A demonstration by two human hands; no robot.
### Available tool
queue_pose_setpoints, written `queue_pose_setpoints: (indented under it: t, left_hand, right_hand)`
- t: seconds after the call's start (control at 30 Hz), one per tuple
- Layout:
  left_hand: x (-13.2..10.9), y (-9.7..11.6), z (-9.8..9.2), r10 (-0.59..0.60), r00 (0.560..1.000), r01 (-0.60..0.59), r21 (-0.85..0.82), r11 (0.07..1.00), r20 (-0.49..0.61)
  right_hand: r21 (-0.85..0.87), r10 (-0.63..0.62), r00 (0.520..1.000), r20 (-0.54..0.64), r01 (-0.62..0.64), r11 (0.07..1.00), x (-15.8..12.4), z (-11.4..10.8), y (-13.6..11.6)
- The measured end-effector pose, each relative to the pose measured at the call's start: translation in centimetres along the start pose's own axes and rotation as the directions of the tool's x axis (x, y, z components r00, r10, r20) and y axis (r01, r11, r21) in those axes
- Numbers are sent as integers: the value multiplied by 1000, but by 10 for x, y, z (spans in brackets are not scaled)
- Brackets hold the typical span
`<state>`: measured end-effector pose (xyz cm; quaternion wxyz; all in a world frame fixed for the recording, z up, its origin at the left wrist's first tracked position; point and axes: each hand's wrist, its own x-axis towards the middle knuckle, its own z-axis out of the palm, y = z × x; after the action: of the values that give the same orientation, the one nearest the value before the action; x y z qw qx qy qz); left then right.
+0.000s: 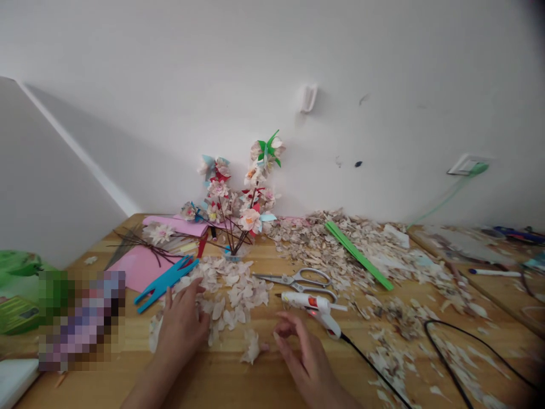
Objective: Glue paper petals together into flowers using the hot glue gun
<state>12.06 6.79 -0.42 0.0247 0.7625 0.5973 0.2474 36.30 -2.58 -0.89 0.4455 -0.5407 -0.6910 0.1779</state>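
Partly open and palm down, my left hand (183, 321) spreads its fingers over the near-left edge of the loose petals (242, 287); I cannot tell whether any lie under its fingertips. My right hand (304, 358) curls loosely, a gap showing between thumb and forefinger, with nothing that I can see in its hold. Between the two, nearer the right, a small petal cluster (251, 347) sits on the bench (225, 389). Just beyond my right hand lie the white glue gun (309, 301), a red light on it, and the scissors (296, 280), blades pointing left. Beyond my left fingers rests a blue cut piece (164, 284), partly over pink paper (136, 267). Farther back, handmade flowers (251, 218) stand on dark stems before the wall, and a green strip (360, 255) lies across a brownish heap of petals (306, 241) on the right.
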Motion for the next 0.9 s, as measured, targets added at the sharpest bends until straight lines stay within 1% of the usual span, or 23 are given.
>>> queue_pose_setpoints:
  t: [0.13, 0.2, 0.5, 0.57, 0.7, 0.83, 0.9]
  left_hand:
    - [-2, 0, -3, 137, 987, -136, -20, 991, 89]
    - [-2, -1, -3, 164, 980, -160, -38, 986, 117]
    - [1, -7, 0, 122, 978, -111, -73, 991, 169]
    - [1, -7, 0, 111, 978, -100, -70, 993, 175]
    - [3, -9, 1, 69, 986, -61, -52, 997, 149]
    - [5, -13, 2, 58, 987, -53, -34, 998, 150]
    - [5, -15, 3, 59, 987, -55, -30, 998, 147]
  right_hand:
    - [3, 12, 1000, 15, -13, 1000, 1, 0, 2]
    - [6, 18, 1000, 26, -18, 1000, 1, 0, 2]
    - [6, 70, 996, 49, -70, 998, -1, 0, 4]
    - [8, 57, 997, 52, -58, 998, -1, 0, 5]
    - [-18, 23, 999, 43, -22, 1000, -1, 0, 6]
    - [-69, -45, 999, 19, 46, 997, 5, -10, 3]
    - [-104, -51, 997, 60, 57, 993, 11, -21, -1]
